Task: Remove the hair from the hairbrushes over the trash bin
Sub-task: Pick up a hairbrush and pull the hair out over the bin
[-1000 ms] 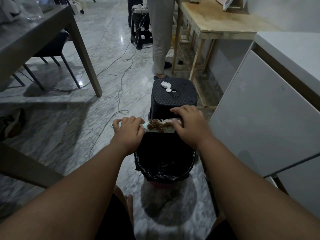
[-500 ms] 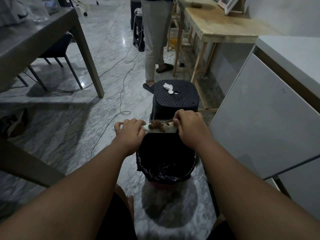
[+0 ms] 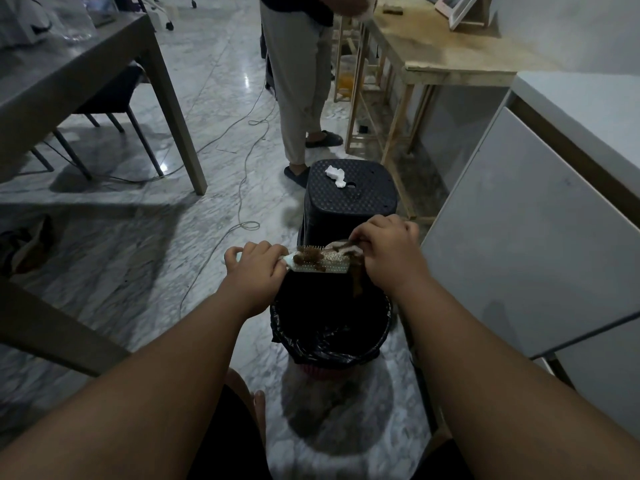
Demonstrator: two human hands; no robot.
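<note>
My left hand point(image 3: 258, 268) gripped the hairbrush point(image 3: 323, 264) by its handle, fingers curled round it, brush level over the trash bin point(image 3: 332, 356), my right hand point(image 3: 388, 252) pinched a brown hair clump point(image 3: 356, 280) at the brush tip, strands hanging binward, black stool point(image 3: 349, 202) just behind.

Home: marble floor point(image 3: 214, 98), dining table point(image 3: 69, 74), chair point(image 3: 114, 98).

Pale green hairbrush point(image 3: 334, 268) matted with brown hair point(image 3: 309, 259); black-lined trash bin point(image 3: 346, 358); far black stool point(image 3: 349, 202) in a dotted pattern, white tissue point(image 3: 335, 174); grey-veined white marble floor point(image 3: 138, 254).
</note>
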